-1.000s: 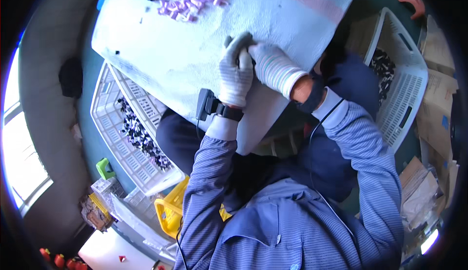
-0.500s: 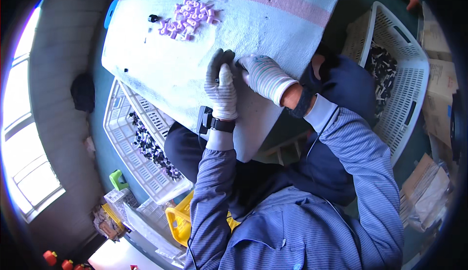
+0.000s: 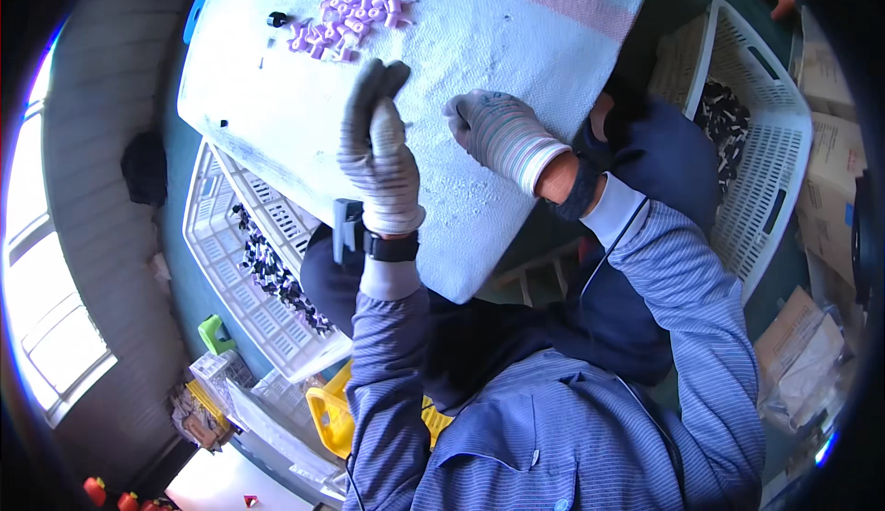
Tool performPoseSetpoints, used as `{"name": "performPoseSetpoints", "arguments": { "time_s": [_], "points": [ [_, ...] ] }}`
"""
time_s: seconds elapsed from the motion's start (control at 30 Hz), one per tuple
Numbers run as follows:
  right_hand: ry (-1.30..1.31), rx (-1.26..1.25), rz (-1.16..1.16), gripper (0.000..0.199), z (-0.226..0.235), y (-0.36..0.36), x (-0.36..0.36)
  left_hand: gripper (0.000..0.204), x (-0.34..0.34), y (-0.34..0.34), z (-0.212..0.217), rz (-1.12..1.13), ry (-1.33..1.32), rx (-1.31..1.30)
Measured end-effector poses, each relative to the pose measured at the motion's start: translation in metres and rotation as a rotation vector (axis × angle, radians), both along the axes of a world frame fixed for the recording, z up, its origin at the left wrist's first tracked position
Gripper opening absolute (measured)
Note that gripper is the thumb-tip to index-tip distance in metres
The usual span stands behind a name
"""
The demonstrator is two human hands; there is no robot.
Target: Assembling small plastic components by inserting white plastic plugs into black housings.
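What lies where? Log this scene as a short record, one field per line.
Surface: white woven sheet with pink stripe
Left hand: gloved in pale knit, fingers extended, grip unclear
Right hand: gloved in striped knit, fingers curled, contents hidden
Pile: small pale-pink pieces, small black piece beside them
Left side: white lattice crate, dark-and-pale pieces inside
Right side: similar crate

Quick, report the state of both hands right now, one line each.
Left hand: open, fingers extended toward the pink pieces, nothing visible in it.
Right hand: fingers curled under; whether it holds anything cannot be told.
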State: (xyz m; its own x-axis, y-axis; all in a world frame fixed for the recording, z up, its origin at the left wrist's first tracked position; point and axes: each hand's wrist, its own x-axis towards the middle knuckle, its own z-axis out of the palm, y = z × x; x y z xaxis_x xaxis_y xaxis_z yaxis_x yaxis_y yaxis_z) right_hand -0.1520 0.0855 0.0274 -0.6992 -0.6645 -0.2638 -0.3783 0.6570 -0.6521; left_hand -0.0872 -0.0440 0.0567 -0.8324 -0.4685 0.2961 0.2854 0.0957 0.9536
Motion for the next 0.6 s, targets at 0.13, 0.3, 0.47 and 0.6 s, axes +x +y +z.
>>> {"name": "performPoseSetpoints", "arguments": {
  "time_s": [0.13, 0.3, 0.47, 0.6],
  "points": [
    [0.025, -0.032, -0.012, 0.028, 0.004, -0.001, -0.004, 0.037, -0.003, -0.009, 0.015, -0.001, 0.081, -0.123],
    [0.142, -0.105, -0.027, 0.026, 0.001, 0.005, -0.006, 0.037, -0.026, -0.008, -0.053, 0.082, -0.194, -0.143],
    [0.036, -0.130, -0.079, 0.027, 0.002, 0.011, -0.001, 0.031, -0.017, -0.013, -0.064, 0.140, -0.253, -0.307],
    [0.066, -0.168, -0.036, 0.026, 0.005, 0.016, -0.003, 0.036, -0.017, -0.012, -0.052, 0.051, -0.261, -0.197]
  ]
}}
